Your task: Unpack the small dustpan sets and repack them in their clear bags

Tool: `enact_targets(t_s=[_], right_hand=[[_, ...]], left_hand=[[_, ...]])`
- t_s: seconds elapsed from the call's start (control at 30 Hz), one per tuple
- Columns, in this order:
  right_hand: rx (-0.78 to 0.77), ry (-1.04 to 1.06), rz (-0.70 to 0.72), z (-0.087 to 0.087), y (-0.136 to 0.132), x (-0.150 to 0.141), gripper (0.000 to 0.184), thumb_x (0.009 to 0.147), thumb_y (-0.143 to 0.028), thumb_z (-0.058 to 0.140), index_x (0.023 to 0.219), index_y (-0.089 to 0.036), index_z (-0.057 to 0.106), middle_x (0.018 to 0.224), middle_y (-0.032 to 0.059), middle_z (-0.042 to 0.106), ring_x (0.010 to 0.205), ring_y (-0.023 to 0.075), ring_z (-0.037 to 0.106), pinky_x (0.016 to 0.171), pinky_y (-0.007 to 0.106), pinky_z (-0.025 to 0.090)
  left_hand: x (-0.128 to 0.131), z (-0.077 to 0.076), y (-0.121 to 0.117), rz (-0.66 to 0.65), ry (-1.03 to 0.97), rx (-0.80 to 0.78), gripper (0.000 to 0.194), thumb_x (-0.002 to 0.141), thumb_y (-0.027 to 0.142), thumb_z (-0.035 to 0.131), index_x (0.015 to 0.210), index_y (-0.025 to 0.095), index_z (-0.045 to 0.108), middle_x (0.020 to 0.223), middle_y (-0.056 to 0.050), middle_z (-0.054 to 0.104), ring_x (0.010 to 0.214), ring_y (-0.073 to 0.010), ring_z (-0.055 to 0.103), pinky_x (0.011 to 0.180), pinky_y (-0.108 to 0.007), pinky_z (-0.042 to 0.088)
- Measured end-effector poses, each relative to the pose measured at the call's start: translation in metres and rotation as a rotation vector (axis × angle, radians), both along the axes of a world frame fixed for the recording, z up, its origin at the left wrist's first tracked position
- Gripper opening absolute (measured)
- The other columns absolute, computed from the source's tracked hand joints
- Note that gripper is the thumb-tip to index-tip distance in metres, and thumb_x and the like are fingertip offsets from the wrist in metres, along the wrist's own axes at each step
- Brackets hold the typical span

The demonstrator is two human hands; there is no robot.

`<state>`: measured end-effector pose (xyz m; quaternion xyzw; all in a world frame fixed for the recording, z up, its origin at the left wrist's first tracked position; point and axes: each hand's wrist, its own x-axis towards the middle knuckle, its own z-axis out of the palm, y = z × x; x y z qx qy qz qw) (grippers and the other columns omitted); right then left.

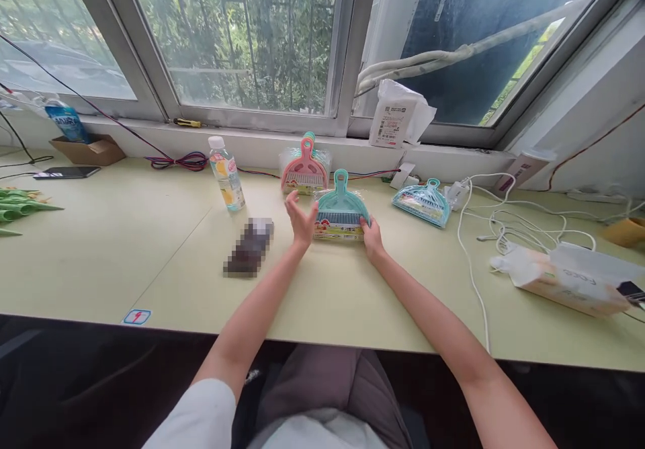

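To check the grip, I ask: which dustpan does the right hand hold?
The green dustpan in the middle: the right hand grips its right side. The pink dustpan is by the wall, the blue one near the cables.

The wrapped teal dustpan set (342, 204) is held upright.

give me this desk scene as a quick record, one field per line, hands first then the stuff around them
left hand: open, fingers spread, at the left edge of the teal dustpan set; contact unclear
right hand: gripping that set's right edge
behind: pink dustpan set, slightly left, near the wall
left side: drink bottle, upright; dark pixelated item nearer the person
right side: smaller blue-green dustpan set, then a white cable
surface: pale yellow-green table
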<state>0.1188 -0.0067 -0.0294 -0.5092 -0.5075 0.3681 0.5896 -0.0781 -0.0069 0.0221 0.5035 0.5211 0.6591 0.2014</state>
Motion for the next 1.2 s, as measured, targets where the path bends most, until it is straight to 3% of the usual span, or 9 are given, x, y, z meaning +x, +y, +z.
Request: enact_targets(t_s=[0.17, 0.23, 0.37, 0.53, 0.63, 0.73, 0.8, 1.0, 1.2], right_hand=[[-0.064, 0.007, 0.024, 0.009, -0.028, 0.034, 0.048, 0.075, -0.065, 0.052, 0.093, -0.021, 0.056, 0.085, 0.0034, 0.064, 0.076, 0.0183, 0.056, 0.068, 0.03, 0.045], [0.002, -0.15, -0.05, 0.014, -0.03, 0.044, 0.047, 0.077, -0.063, 0.052, 0.096, -0.021, 0.056, 0.092, 0.0062, 0.064, 0.082, 0.0201, 0.057, 0.072, 0.032, 0.046], [0.252, -0.583, -0.248, 0.023, -0.028, 0.051, 0.042, 0.079, -0.056, 0.059, 0.1, -0.02, 0.054, 0.108, 0.0117, 0.061, 0.097, 0.0239, 0.054, 0.085, 0.038, 0.042], [0.353, -0.94, 0.063, 0.028, -0.041, 0.023, 0.027, 0.091, -0.046, 0.048, 0.084, -0.021, 0.058, 0.088, 0.006, 0.064, 0.089, 0.0206, 0.057, 0.084, 0.034, 0.038], [0.301, -1.006, 0.113, 0.031, -0.052, 0.006, 0.029, 0.094, -0.04, 0.044, 0.079, -0.021, 0.061, 0.083, 0.0055, 0.067, 0.084, 0.0188, 0.058, 0.079, 0.031, 0.036], [0.156, -0.89, -0.012, 0.035, -0.057, 0.004, 0.03, 0.091, -0.041, 0.05, 0.072, -0.022, 0.063, 0.072, 0.0062, 0.066, 0.08, 0.0203, 0.06, 0.075, 0.031, 0.036], [0.061, -0.692, -0.069, 0.036, -0.055, 0.009, 0.03, 0.087, -0.046, 0.054, 0.07, -0.023, 0.064, 0.063, 0.0046, 0.063, 0.073, 0.0205, 0.061, 0.07, 0.03, 0.039], [-0.153, 0.038, 0.154, 0.035, -0.046, 0.016, 0.037, 0.074, -0.052, 0.062, 0.094, -0.021, 0.064, 0.077, 0.0022, 0.068, 0.05, 0.0153, 0.06, 0.05, 0.029, 0.047], [-0.159, 0.203, -0.025, 0.033, -0.041, 0.023, 0.04, 0.068, -0.038, 0.067, 0.103, -0.021, 0.062, 0.099, 0.005, 0.068, 0.087, 0.0174, 0.064, 0.077, 0.032, 0.051]], left_hand=[[0.01, -0.013, 0.002, -0.735, -0.167, -0.499, 0.046, 0.079, 0.05, 0.06, 0.112, 0.018, 0.056, 0.103, -0.01, 0.065, 0.09, -0.0242, 0.064, 0.073, -0.033, 0.05], [0.015, -0.019, 0.001, -0.872, -0.213, -0.577, 0.042, 0.077, 0.05, 0.062, 0.102, 0.016, 0.059, 0.091, -0.007, 0.067, 0.079, -0.0207, 0.065, 0.066, -0.029, 0.049], [0.019, -0.026, 0.005, -0.784, -0.317, -0.513, 0.037, 0.073, 0.044, 0.067, 0.095, 0.015, 0.061, 0.08, -0.003, 0.066, 0.069, -0.0154, 0.062, 0.06, -0.025, 0.048], [0.01, -0.02, 0.011, -0.558, -0.484, -0.438, 0.025, 0.076, 0.037, 0.062, 0.091, 0.017, 0.058, 0.078, 0.0, 0.064, 0.064, -0.0115, 0.059, 0.06, -0.024, 0.049], [0.006, -0.015, 0.009, -0.52, -0.561, -0.406, 0.016, 0.079, 0.031, 0.058, 0.089, 0.018, 0.055, 0.079, -0.001, 0.063, 0.066, -0.0109, 0.058, 0.063, -0.024, 0.05], [0.005, -0.011, 0.006, -0.529, -0.586, -0.396, 0.013, 0.081, 0.029, 0.055, 0.09, 0.019, 0.055, 0.082, -0.001, 0.064, 0.069, -0.0112, 0.06, 0.066, -0.025, 0.051], [0.007, -0.01, 0.004, -0.557, -0.584, -0.385, 0.016, 0.081, 0.03, 0.056, 0.093, 0.019, 0.055, 0.086, -0.002, 0.066, 0.075, -0.0129, 0.062, 0.07, -0.027, 0.052], [0.01, -0.004, -0.007, -0.759, -0.557, -0.411, 0.031, 0.073, 0.029, 0.063, 0.102, 0.018, 0.059, 0.097, -0.005, 0.069, 0.088, -0.0198, 0.064, 0.079, -0.033, 0.053], [0.007, -0.005, -0.01, -0.941, -0.525, -0.488, 0.039, 0.07, 0.021, 0.065, 0.108, 0.019, 0.061, 0.096, -0.004, 0.07, 0.077, -0.0165, 0.064, 0.073, -0.032, 0.052]])
